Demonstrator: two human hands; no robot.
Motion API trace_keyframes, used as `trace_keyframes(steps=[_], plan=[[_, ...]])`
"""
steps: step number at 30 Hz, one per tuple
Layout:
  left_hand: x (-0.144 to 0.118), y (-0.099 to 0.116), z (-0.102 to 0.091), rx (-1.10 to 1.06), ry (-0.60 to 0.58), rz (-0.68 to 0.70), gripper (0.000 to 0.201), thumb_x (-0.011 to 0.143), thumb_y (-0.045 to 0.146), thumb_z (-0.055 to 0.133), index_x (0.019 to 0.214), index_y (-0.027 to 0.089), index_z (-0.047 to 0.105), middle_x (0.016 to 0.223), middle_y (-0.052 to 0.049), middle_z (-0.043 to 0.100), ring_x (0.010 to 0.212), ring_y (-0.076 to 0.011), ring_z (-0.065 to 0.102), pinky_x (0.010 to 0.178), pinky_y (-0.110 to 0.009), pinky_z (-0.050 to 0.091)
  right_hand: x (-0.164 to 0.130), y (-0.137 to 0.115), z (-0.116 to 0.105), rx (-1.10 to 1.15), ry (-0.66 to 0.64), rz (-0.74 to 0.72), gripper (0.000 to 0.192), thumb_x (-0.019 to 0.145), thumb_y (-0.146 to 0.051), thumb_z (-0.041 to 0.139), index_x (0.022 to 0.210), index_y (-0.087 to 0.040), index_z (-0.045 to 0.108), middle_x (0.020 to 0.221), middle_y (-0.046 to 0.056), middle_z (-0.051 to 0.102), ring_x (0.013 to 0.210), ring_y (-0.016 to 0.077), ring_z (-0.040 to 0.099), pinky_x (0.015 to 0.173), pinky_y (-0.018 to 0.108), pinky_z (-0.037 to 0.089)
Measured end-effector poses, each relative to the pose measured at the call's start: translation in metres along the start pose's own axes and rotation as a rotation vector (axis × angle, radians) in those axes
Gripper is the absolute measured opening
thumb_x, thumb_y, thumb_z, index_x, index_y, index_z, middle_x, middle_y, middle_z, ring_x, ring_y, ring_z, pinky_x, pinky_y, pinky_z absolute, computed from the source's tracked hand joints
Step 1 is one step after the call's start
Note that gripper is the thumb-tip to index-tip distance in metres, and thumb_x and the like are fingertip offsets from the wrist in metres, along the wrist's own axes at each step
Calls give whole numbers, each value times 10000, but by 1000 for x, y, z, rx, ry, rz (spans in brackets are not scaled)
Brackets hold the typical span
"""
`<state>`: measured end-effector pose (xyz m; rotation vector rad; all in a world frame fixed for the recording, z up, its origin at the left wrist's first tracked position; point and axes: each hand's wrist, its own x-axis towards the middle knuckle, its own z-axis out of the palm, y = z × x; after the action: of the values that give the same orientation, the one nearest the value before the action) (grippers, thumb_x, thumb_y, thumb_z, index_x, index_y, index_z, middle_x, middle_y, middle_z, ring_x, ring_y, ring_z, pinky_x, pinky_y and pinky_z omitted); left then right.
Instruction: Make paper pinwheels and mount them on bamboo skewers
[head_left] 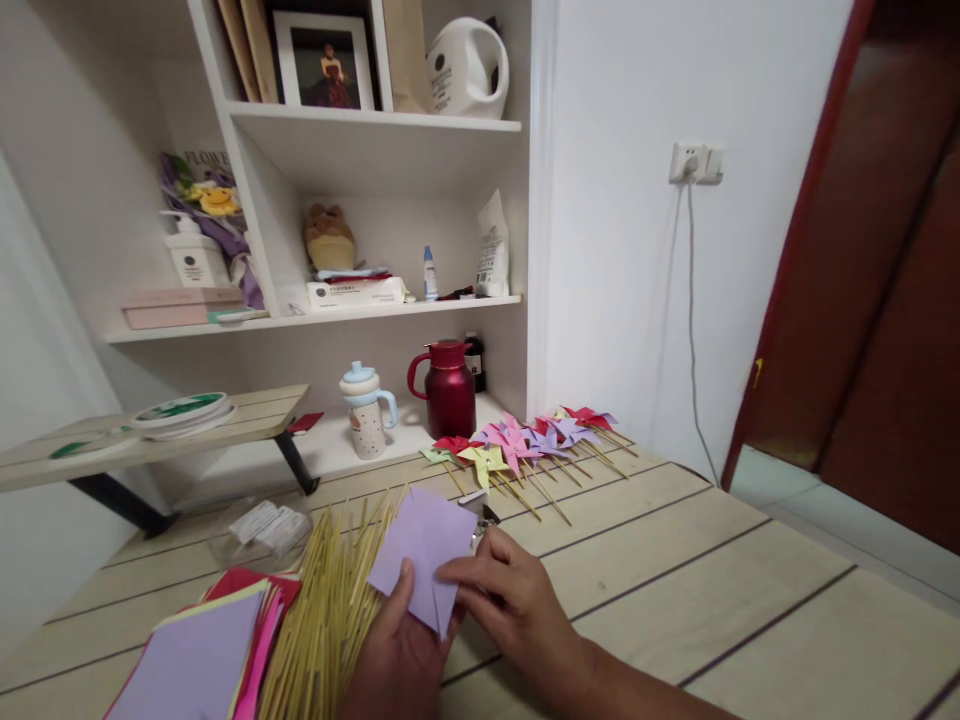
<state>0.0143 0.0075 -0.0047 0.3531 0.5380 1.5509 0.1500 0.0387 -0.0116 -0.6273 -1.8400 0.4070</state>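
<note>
A square of purple paper (pixel 424 545) with crease or cut lines is held up over the table. My left hand (pixel 405 640) grips it from below, thumb on its front face. On the right side, my right hand (pixel 517 600) pinches the paper's lower right part between thumb and fingers. Left of my hands lies a bundle of thin wooden sticks (pixel 322 600), beside a stack of coloured paper sheets (pixel 195 650) with purple on top. Finished paper pinwheels (pixel 510 445) on sticks lie beyond my hands. A small metal object (pixel 484 515) is partly hidden behind the paper.
A clear plastic container (pixel 259 530) with white packets sits behind the sticks. Farther back stand a red thermos jug (pixel 448 390) and a light cup with a blue lid (pixel 367 415). A low stand (pixel 262 415) holding white plates (pixel 182 412) is at left.
</note>
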Motion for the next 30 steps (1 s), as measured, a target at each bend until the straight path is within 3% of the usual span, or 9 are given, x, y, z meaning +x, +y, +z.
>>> trace_keyframes(steps=[8, 15, 21, 30], plan=[[-5, 3, 9, -52, 5, -8, 544, 875, 46, 555, 1358, 296, 557, 1139, -62, 752, 892, -158, 729, 970, -346, 531, 5, -4, -1, 180, 23, 178, 112, 863, -265, 692, 813, -220, 781, 790, 38, 644, 708, 154, 627, 629, 240, 499], [-9, 2, 19, -76, -17, -7, 600, 897, 29, 482, 1429, 307, 469, 1192, -69, 731, 939, -172, 728, 1010, -361, 506, 11, -9, -5, 130, 71, 236, 98, 808, -188, 737, 724, -215, 779, 665, 6, 644, 648, 144, 579, 600, 226, 448], [-7, -2, 10, -58, -37, 11, 602, 884, 66, 552, 1422, 324, 470, 1247, -66, 702, 1101, -208, 675, 1049, -401, 479, 13, -13, -6, 171, 62, 316, 123, 793, -165, 728, 676, -194, 750, 663, -4, 642, 613, 128, 561, 589, 215, 444], [-5, -4, 8, 31, -11, -53, 531, 889, 97, 562, 1386, 276, 508, 1169, -76, 730, 1074, -213, 686, 1027, -419, 500, 17, -14, -5, 129, 75, 406, 147, 756, -151, 738, 614, -175, 716, 612, -13, 589, 580, 125, 511, 543, 222, 390]])
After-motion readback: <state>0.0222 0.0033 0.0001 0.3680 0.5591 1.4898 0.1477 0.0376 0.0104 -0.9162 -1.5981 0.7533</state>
